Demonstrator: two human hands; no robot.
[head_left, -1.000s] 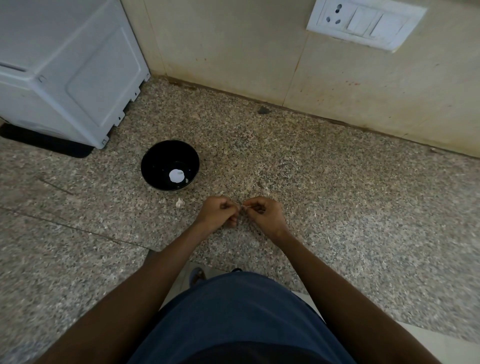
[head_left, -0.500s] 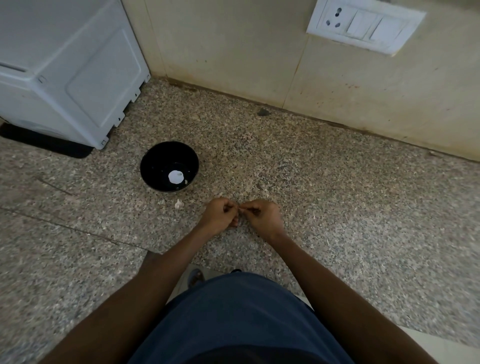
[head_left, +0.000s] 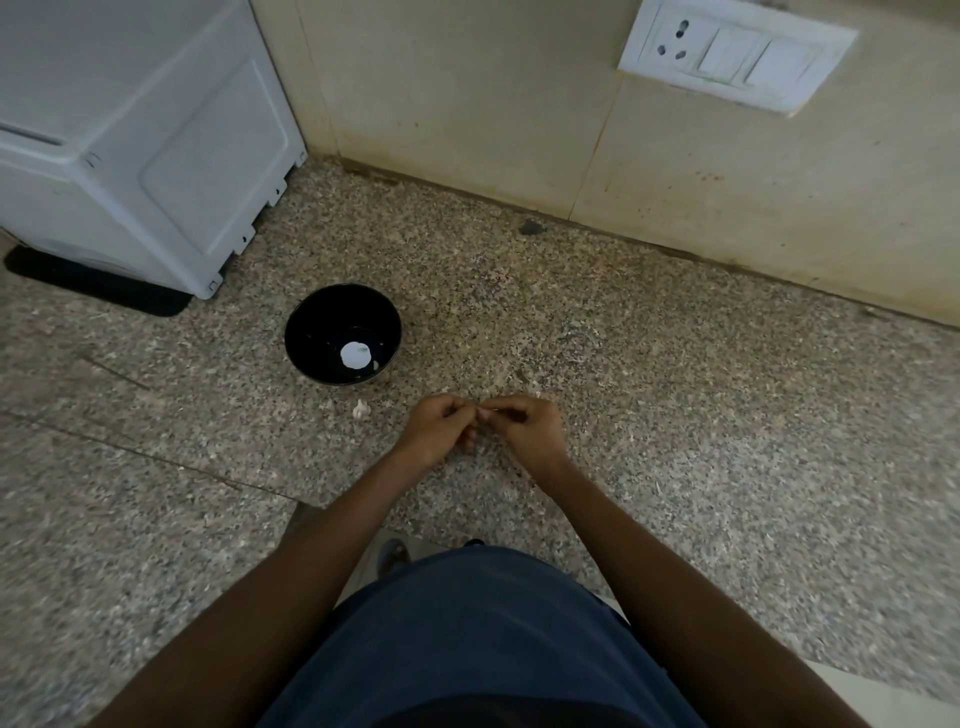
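I watch the left hand (head_left: 441, 428) and right hand (head_left: 525, 428) pinch a small pale piece (head_left: 485, 413) between curled fingertips, toward the countertop's (head_left: 675, 389) front edge, right of the bowl (head_left: 311, 332).

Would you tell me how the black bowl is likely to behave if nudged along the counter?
The bowl sits upright and looks broad, so it would probably slide rather than tip. It holds little, chiefly a white piece, so it is likely light. The counter looks smooth, so a slight push may move it.
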